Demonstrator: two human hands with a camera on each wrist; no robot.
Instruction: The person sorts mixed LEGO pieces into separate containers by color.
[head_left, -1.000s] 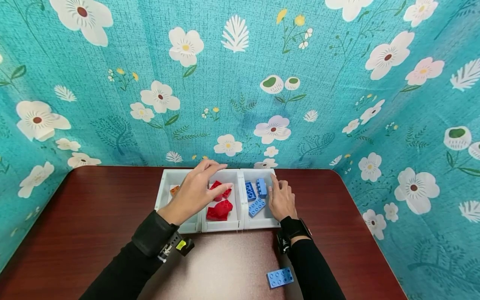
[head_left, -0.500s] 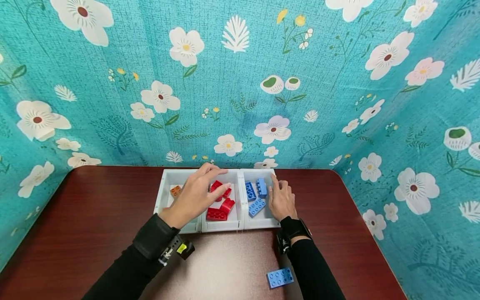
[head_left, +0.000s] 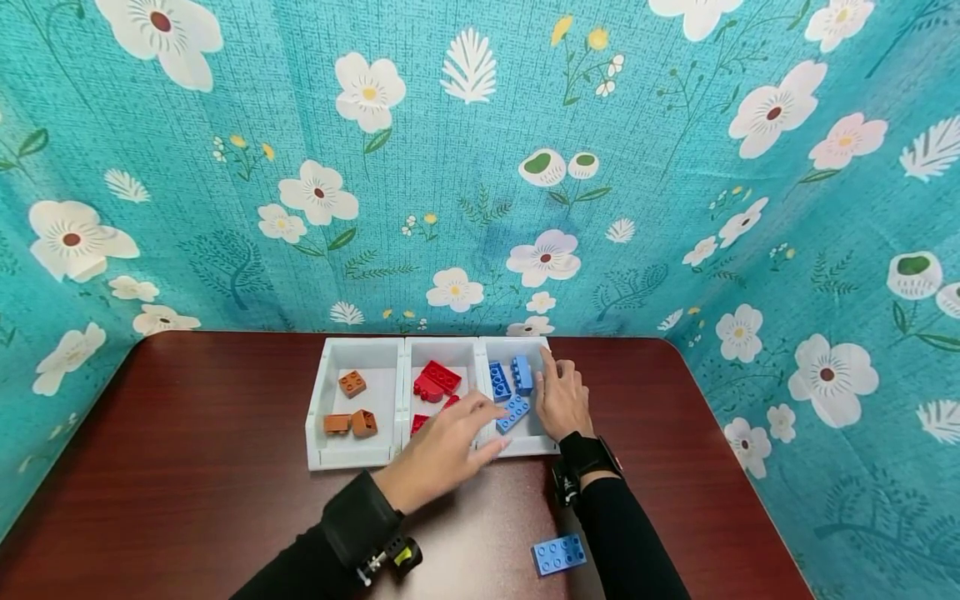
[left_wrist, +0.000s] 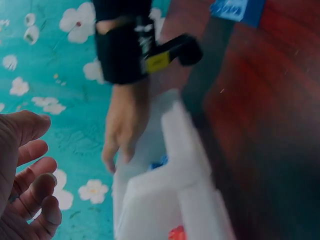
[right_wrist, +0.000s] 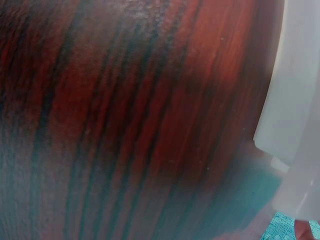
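Observation:
My left hand [head_left: 442,450] hovers over the front edge of the middle white tray [head_left: 442,457], fingers spread and slightly bent, with nothing between them. Beneath it lie red toy bricks [head_left: 442,377], partly hidden by the hand. In the left wrist view, the left hand's fingers [left_wrist: 37,185] hang loosely curved. My right hand [head_left: 564,400] grips the right wall of the right white tray [head_left: 536,447]; a fingertip [right_wrist: 302,231] shows at the corner of the right wrist view. Beside it in that tray are blue toy bricks [head_left: 513,414]. Orange bricks [head_left: 352,383] lie in the left tray [head_left: 352,457].
Another blue brick [head_left: 558,555] lies on the dark red wooden table [head_left: 187,467], in front of the trays near my right forearm. A turquoise floral curtain [head_left: 465,208] hangs behind the table and at both sides.
My left hand has moved from above the left and middle trays toward the front and right, uncovering the orange bricks. The right hand stays where it was on the tray wall.

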